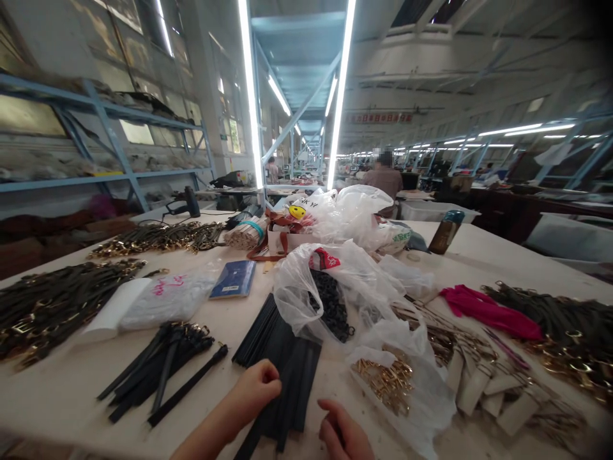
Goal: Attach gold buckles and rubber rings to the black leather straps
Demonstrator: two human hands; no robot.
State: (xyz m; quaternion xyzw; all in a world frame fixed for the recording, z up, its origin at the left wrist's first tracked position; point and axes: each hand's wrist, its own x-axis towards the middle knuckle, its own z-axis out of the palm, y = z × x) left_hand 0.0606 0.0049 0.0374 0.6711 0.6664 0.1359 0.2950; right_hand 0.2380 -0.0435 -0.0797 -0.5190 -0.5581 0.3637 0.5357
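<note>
My left hand point(258, 386) is closed, its thumb and fingers pressed together, over the near part of a row of flat black straps point(299, 364). Whatever its fingers hold, if anything, is hidden. One strap point(251, 437) reaches further toward me, beneath my left wrist. Just right of the straps, my right hand point(342, 434) has its index finger stretched forward and the others curled, with nothing seen in it. Finished-looking black straps with end fittings point(165, 364) lie in a bundle on the left. Beyond the row, a plastic bag point(297, 287) holds small black pieces point(330, 303).
Gold-coloured metal parts point(385, 380) lie in an open plastic bag at right. Beige straps point(493, 377), pink cloth point(488, 310) and dark straps with gold hardware point(575, 326) lie beyond. A blue booklet point(233, 279), a wrapped packet point(163, 297) and a bottle point(446, 231) are on the table.
</note>
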